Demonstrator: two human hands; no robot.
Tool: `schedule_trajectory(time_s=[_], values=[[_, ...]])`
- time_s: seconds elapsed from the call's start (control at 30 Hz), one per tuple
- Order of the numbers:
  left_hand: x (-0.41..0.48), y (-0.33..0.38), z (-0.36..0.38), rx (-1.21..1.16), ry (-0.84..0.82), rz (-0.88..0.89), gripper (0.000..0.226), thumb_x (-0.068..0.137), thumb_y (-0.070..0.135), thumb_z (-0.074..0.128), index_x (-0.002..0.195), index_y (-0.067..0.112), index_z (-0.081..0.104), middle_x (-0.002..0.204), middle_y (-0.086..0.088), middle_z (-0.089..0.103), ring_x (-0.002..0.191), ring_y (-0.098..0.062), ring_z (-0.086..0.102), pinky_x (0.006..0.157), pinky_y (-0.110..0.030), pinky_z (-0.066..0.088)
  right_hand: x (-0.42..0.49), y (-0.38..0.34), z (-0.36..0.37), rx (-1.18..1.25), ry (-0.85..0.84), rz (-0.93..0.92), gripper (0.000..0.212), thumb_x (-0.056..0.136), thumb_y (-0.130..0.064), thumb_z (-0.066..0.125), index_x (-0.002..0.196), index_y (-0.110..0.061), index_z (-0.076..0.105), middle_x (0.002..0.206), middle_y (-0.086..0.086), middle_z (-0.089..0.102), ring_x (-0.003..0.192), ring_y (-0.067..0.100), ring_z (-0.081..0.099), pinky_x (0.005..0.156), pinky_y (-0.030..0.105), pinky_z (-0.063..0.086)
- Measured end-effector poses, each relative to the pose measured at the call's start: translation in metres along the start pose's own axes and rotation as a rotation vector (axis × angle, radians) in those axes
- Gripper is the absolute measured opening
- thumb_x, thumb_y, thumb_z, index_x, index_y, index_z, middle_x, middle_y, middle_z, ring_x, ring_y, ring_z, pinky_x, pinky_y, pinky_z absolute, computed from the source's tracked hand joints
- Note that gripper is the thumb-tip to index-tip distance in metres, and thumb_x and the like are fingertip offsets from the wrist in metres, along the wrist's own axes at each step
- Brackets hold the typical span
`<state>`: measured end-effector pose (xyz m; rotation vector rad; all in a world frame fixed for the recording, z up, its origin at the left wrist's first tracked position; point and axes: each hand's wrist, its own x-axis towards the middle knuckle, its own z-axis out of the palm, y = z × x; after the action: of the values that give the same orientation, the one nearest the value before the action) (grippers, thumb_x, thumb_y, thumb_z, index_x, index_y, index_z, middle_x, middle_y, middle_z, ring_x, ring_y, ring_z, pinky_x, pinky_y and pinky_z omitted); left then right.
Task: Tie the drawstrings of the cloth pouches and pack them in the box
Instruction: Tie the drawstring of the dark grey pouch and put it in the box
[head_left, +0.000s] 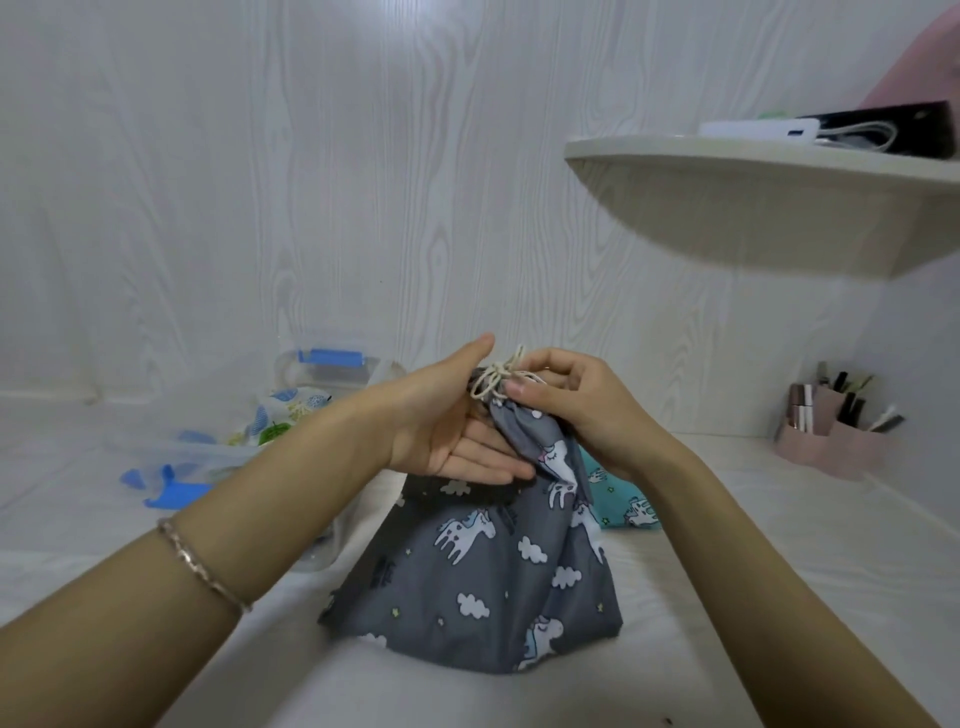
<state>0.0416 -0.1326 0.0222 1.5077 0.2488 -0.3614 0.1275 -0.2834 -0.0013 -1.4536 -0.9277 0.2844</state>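
At near centre: grey pouch (467, 571) upright, neck gathered. Left hand (447, 431) flat-fingered against neck, right hand (571, 405) pinching drawstring (493, 376) — seemingly a half-made bow. Pull loops evenly, snug — then into the box (311, 376) far left.

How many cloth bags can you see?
3: a grey unicorn-print cloth pouch in front, a teal cloth pouch behind it, a white leaf-print cloth pouch in the clear plastic box at left. Others may be hidden there.

Head-worn wide-angle view, forward and down, close over left hand (447, 415), right hand (576, 410)
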Motion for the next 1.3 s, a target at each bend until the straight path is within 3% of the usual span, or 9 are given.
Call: schedule_trajectory(time_s=[0.13,0.27,0.37,0.47,0.6,0.73,0.83,0.97,1.3], values=[[-0.008,0.007,0.006,0.008,0.016,0.08,0.063,0.096,0.048,0.035,0.117,-0.005,0.063,0.107,-0.025,0.069,0.087,-0.029,0.072,0.08,-0.036,0.057,-0.003,-0.011,-0.004,0.013,-0.032,-0.034,0.013,0.071,-0.02,0.077,0.082,-0.018,0.07,0.086,0.008,0.074,0.078,0.02,0.069,0.075,0.028,0.057],[-0.014,0.012,0.008,-0.03,0.004,0.15,0.053,0.097,0.043,0.035,0.112,0.001,0.065,0.104,-0.024,0.07,0.087,-0.029,0.072,0.079,-0.035,0.058,-0.003,-0.017,-0.005,0.052,-0.022,-0.06,0.017,0.074,-0.014,0.077,0.089,-0.013,0.069,0.09,0.01,0.074,0.08,0.021,0.069,0.077,0.029,0.058],[-0.018,0.019,0.01,-0.074,0.016,0.214,0.051,0.099,0.041,0.034,0.112,0.003,0.064,0.097,-0.019,0.072,0.086,-0.029,0.072,0.08,-0.036,0.058,-0.005,-0.029,0.001,-0.143,-0.017,-0.122,0.027,0.075,-0.011,0.08,0.099,-0.015,0.07,0.092,0.003,0.074,0.084,0.014,0.069,0.08,0.026,0.056],[-0.021,0.029,0.006,-0.092,0.006,0.254,0.074,0.096,0.061,0.025,0.117,0.0,0.061,0.101,-0.02,0.071,0.095,-0.031,0.07,0.084,-0.039,0.056,0.004,-0.049,0.006,-0.351,0.096,-0.239,0.015,0.083,-0.009,0.073,0.095,-0.018,0.073,0.085,-0.001,0.074,0.079,0.011,0.068,0.075,0.027,0.056],[-0.023,0.037,-0.018,-0.081,-0.163,0.07,0.124,0.071,0.089,0.002,0.125,-0.011,0.053,0.118,-0.027,0.064,0.111,-0.038,0.063,0.093,-0.047,0.052,0.041,-0.08,0.0,-0.267,0.294,-0.372,0.01,0.09,-0.01,0.065,0.094,-0.016,0.072,0.087,0.002,0.074,0.084,0.016,0.07,0.081,0.033,0.057],[-0.014,0.032,-0.041,-0.059,-0.192,-0.073,0.137,0.059,0.095,0.002,0.141,-0.011,0.032,0.133,-0.034,0.05,0.117,-0.045,0.056,0.095,-0.054,0.047,0.084,-0.121,-0.004,-0.144,0.385,-0.478,0.011,0.091,-0.009,0.063,0.089,-0.016,0.071,0.076,-0.008,0.075,0.077,0.008,0.069,0.074,0.025,0.054],[-0.006,0.04,-0.052,-0.275,-0.253,-0.016,0.133,0.059,0.096,0.013,0.151,0.001,0.0,0.151,-0.034,0.019,0.122,-0.055,0.046,0.098,-0.061,0.041,0.111,-0.148,0.007,-0.101,0.321,-0.53,0.01,0.09,-0.009,0.063,0.09,-0.012,0.072,0.082,0.0,0.076,0.083,0.016,0.071,0.082,0.034,0.057],[0.0,0.068,-0.061,-0.516,-0.239,0.186,0.119,0.06,0.096,0.02,0.153,0.021,0.015,0.156,-0.026,0.016,0.126,-0.063,0.034,0.093,-0.07,0.04,0.13,-0.166,0.032,-0.098,0.209,-0.588,0.011,0.088,-0.015,0.065,0.093,-0.013,0.075,0.096,0.017,0.07,0.09,0.029,0.062,0.095,0.059,0.044],[-0.014,0.076,-0.158,-0.631,0.192,0.442,0.104,0.072,0.09,0.01,0.145,0.022,0.038,0.142,-0.022,0.046,0.122,-0.049,0.047,0.088,-0.07,0.042,0.143,-0.147,0.099,-0.149,-0.071,-0.538,0.012,0.088,-0.013,0.063,0.095,-0.018,0.071,0.094,-0.001,0.072,0.097,0.016,0.066,0.098,0.043,0.052]])
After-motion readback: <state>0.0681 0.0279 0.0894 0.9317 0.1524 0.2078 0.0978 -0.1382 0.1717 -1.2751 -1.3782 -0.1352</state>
